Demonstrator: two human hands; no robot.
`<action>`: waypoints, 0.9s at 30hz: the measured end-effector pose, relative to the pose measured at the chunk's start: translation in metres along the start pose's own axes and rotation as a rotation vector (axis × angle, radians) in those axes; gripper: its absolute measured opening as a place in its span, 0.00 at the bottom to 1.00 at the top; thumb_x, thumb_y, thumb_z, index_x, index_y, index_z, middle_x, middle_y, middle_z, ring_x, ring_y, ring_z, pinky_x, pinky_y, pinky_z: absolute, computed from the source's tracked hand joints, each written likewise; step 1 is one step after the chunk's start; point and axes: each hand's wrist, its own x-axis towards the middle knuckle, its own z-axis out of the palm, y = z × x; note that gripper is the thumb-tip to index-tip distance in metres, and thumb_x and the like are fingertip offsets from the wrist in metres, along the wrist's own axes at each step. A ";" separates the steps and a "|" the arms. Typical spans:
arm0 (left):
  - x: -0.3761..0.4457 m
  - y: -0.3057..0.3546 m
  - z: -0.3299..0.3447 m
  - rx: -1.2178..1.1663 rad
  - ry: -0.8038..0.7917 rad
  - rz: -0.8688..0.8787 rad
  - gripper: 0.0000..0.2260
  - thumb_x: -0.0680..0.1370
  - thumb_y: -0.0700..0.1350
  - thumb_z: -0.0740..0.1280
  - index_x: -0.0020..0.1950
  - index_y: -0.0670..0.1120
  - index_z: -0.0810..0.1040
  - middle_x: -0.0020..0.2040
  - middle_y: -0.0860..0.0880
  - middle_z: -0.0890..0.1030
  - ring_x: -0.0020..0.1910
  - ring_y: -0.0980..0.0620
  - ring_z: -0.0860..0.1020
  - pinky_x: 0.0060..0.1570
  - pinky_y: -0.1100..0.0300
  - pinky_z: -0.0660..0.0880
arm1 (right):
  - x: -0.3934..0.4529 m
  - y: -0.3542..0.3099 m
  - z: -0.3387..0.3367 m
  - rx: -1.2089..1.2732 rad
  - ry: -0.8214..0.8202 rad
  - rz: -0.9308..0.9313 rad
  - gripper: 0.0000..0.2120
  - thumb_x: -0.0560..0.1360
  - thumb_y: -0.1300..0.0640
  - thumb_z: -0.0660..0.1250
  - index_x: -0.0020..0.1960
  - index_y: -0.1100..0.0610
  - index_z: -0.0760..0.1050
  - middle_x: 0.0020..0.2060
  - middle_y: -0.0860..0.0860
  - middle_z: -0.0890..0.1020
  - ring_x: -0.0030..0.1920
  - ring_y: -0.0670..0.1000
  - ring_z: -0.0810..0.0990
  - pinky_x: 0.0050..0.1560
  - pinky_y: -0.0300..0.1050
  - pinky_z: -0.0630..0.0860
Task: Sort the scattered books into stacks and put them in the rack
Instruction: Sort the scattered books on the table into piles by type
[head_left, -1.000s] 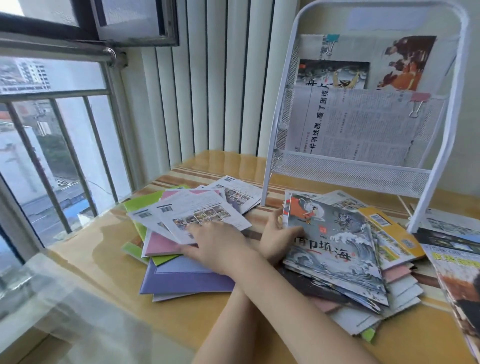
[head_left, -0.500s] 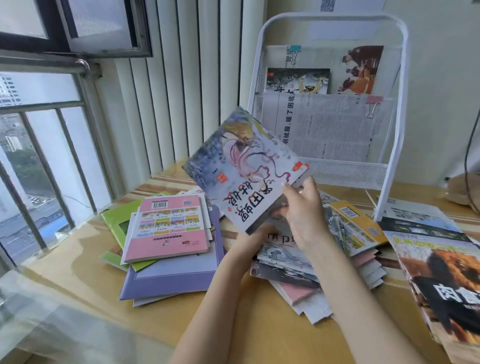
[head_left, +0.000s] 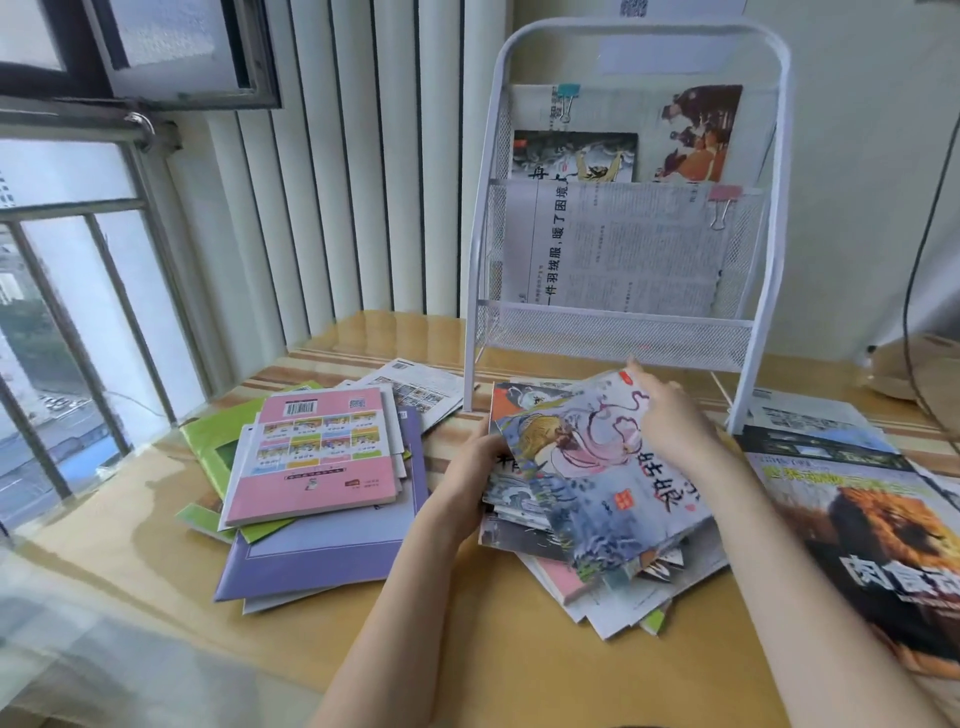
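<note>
My two bare arms reach up from the bottom of the frame over a yellow table (head_left: 493, 665). My left hand (head_left: 475, 467), at centre, has its fingers curled round the left edge of a loose pile (head_left: 602, 587) of thin books, thumb on top. My right hand (head_left: 670, 415), just right of centre, lies flat and open on a pale blue picture book (head_left: 613, 488) with a long-haired figure on its cover; that grip closes on nothing, the fingers only pressing the book's far corner. The book sits tilted on top of the pile. At left of centre lies a second heap, a pink book (head_left: 317, 457) uppermost over a purple book (head_left: 332, 551) and green ones. At the far right edge a lion magazine (head_left: 883, 551) lies flat. A white wire rack (head_left: 613, 338) stands upright at upper centre, behind the pile, with newspapers and a booklet in its pockets. A window (head_left: 67, 291) fills the left side.
</note>
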 end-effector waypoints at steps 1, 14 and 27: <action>-0.001 0.001 0.000 -0.020 -0.002 -0.009 0.18 0.76 0.33 0.55 0.62 0.46 0.73 0.36 0.44 0.81 0.28 0.49 0.80 0.28 0.61 0.77 | 0.004 -0.003 0.003 -0.043 0.030 -0.029 0.36 0.75 0.71 0.51 0.75 0.40 0.52 0.68 0.56 0.66 0.61 0.60 0.69 0.57 0.56 0.70; 0.005 -0.009 -0.002 0.185 -0.053 0.072 0.26 0.67 0.34 0.75 0.63 0.45 0.72 0.50 0.43 0.84 0.45 0.46 0.84 0.43 0.54 0.80 | 0.002 -0.025 0.064 0.028 0.075 -0.454 0.30 0.76 0.70 0.53 0.68 0.42 0.69 0.53 0.49 0.68 0.56 0.49 0.64 0.59 0.45 0.65; -0.005 0.015 -0.051 0.044 0.469 -0.032 0.13 0.69 0.36 0.71 0.51 0.34 0.77 0.42 0.37 0.82 0.24 0.47 0.80 0.23 0.63 0.75 | -0.002 0.046 0.027 -0.190 0.048 0.045 0.15 0.78 0.44 0.52 0.58 0.42 0.74 0.63 0.51 0.72 0.64 0.55 0.67 0.64 0.56 0.63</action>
